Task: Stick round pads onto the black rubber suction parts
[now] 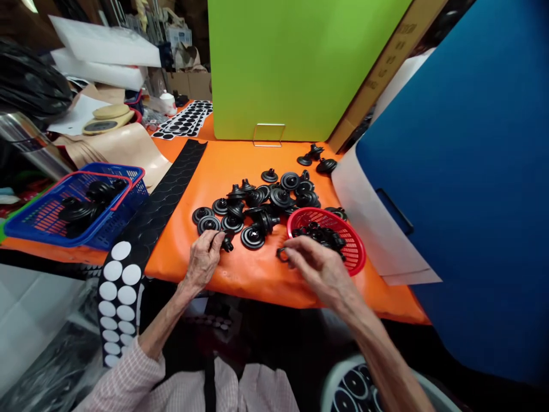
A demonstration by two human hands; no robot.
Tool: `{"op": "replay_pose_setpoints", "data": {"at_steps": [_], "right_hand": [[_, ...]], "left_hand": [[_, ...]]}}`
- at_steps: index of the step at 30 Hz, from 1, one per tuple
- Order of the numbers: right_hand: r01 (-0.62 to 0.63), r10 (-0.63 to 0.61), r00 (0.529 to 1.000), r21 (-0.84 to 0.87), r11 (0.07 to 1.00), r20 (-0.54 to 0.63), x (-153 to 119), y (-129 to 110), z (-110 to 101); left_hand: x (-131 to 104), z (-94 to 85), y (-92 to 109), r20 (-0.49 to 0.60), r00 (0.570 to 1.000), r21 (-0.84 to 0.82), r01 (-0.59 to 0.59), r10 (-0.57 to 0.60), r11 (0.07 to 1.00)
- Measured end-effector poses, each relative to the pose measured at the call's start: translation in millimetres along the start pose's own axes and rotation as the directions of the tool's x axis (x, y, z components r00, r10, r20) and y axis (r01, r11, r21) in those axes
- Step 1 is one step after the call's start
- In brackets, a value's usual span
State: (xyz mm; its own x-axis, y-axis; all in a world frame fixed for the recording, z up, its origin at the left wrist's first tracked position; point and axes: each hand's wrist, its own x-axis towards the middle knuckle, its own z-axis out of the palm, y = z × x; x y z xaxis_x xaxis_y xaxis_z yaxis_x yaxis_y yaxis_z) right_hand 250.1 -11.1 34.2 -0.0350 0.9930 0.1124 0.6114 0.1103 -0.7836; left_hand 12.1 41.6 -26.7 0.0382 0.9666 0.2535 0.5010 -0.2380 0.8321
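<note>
My left hand (203,258) pinches a black stepped round part (227,244) by its edge, its narrow end pointing to the right. Between the thumb and fingers of my right hand (319,264) is a small black ring (282,254), held just left of the red basket (359,246). Small black pieces (321,233) fill much of that basket, partly covered by my right hand. Beyond both hands spreads a loose heap of black round stepped parts (281,198), some upright and some on their sides.
A blue basket (92,237) with black parts stands at the left, beside a black strip (171,189) with white discs at its near end. A green panel (295,68) rises behind, a blue panel (463,189) at right. A pail (328,380) stands below the orange table (253,280).
</note>
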Motion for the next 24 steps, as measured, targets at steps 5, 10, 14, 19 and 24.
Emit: {"op": "replay_pose_setpoints", "data": {"at_steps": [5, 10, 14, 19, 24], "right_hand": [[0.026, -0.034, 0.998, -0.163, 0.986, -0.048, -19.5, 14.5, 55.5], [0.077, -0.067, 0.995, -0.153, 0.985, 0.07, -25.3, 26.1, 59.7], [0.07, -0.07, 0.998, -0.109, 0.992, 0.0, -27.9, 10.6, 62.0], [0.084, -0.064, 0.985, 0.12, 0.989, -0.162, -38.7, -17.1, 75.6], [0.093, -0.055, 0.972, 0.159, 0.983, -0.23, -45.2, -25.8, 86.0]], "left_hand": [[-22.5, -7.1, 20.2, 0.299, 0.835, -0.643, 0.534, -0.461, 0.55], [-40.6, -14.5, 28.5, 0.429, 0.784, -0.719, 0.597, -0.449, 0.356], [-48.4, -10.7, 34.0, 0.458, 0.785, -0.687, 0.61, -0.416, 0.395], [-54.0, -2.2, 36.6, 0.425, 0.822, -0.645, 0.568, -0.378, 0.511], [-56.2, 1.7, 36.2, 0.386, 0.863, -0.593, 0.502, -0.326, 0.629]]}}
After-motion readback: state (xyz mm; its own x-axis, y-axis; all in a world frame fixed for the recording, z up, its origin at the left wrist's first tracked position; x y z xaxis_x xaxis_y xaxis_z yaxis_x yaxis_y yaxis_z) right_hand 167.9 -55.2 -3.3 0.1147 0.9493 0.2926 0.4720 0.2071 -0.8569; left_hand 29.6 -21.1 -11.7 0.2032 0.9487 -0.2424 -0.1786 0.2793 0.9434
